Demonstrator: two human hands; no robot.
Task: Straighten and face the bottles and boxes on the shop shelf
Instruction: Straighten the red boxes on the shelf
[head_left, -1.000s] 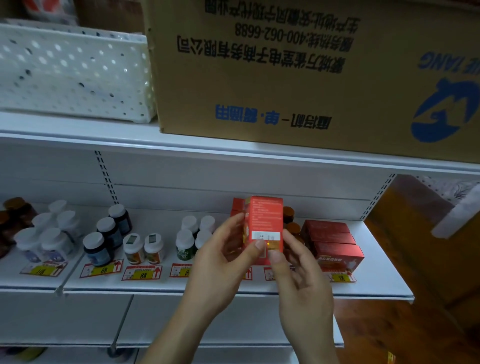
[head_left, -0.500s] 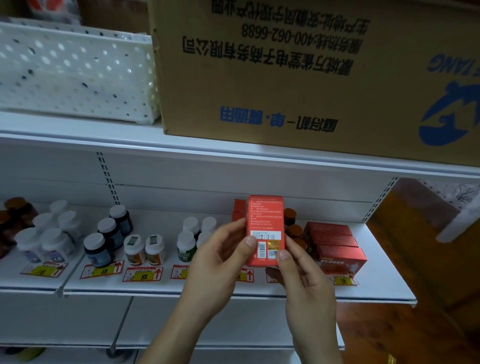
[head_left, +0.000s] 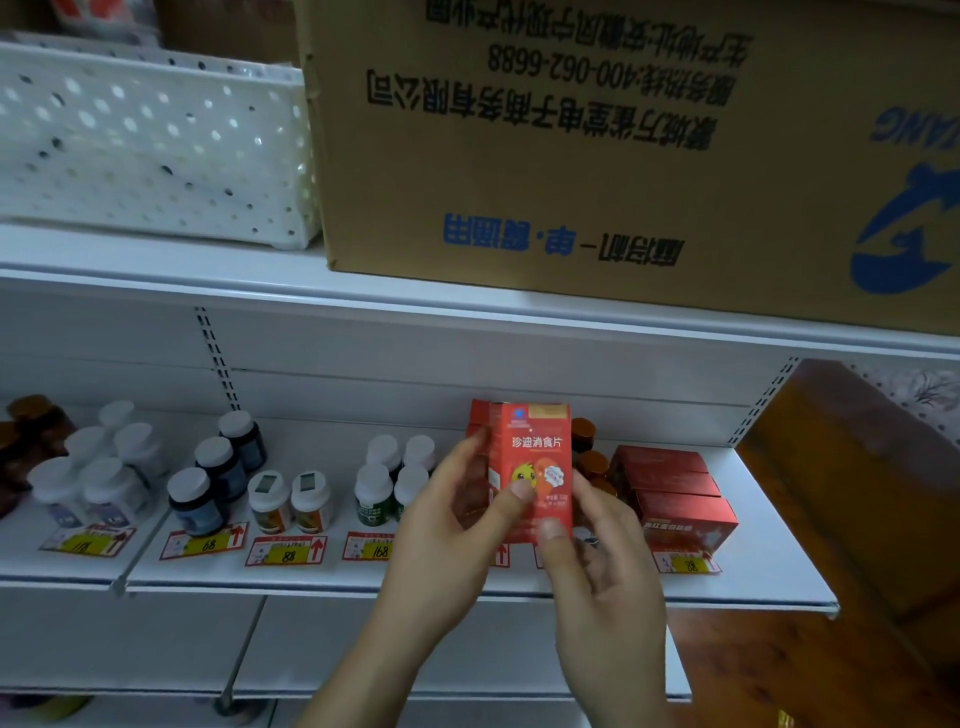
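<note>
Both your hands, left (head_left: 457, 525) and right (head_left: 597, 551), pinch the red box (head_left: 535, 467) upright above the shelf (head_left: 311, 577), front facing you. Setting down carelessly risks toppling the amber bottles (head_left: 589, 457) just behind.

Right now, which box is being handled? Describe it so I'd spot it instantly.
Find the big cardboard carton on the upper shelf; directly below it, in front of the white lower shelf, both hands pinch an upright red box. Unlike the darker red boxes lying flat to its right, it shows a yellow cartoon chick and white Chinese characters.
</note>
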